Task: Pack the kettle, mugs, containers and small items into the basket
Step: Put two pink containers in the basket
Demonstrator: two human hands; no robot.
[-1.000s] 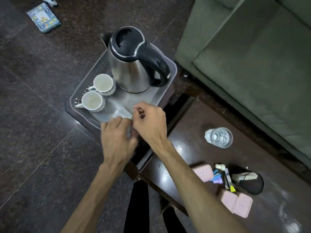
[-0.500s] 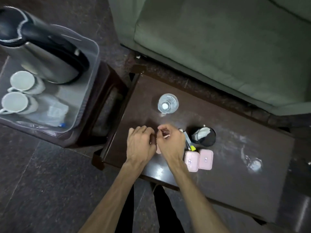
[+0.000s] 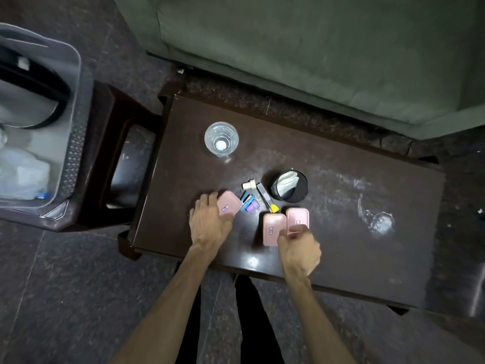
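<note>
Packing the pink containers looks like the step in hand, judging by where both hands are set. The left hand is laid over the near-left edge of one pink container, its fingers curled round that side and touching it, though whether the box is actually gripped or just rested on can't be told, since it's lying flat on the surface. The right hand is loosely curled, its fingers sitting on the near ends of a pair of pink containers lying side by side and touching; nothing is seen lifted there either.

The basket is well off to the left on a dark stool, with the kettle already inside it, only partly in view, and a clear plastic bag next to it. The mugs can't be made out in this view.

Between the boxes a little pile of small items is left: a blue and purple thing, a white cap, a slim tool with a yellow tip. Just beyond, a black mesh cup with something white in it is standing, and a clear glass farther back.

For the next move, a proper close around each box is probably needed, then a lift and a carry leftward over the gap to the basket. The paired boxes might be awkward to take in one hand, tbh, since they're only butted together.
</note>
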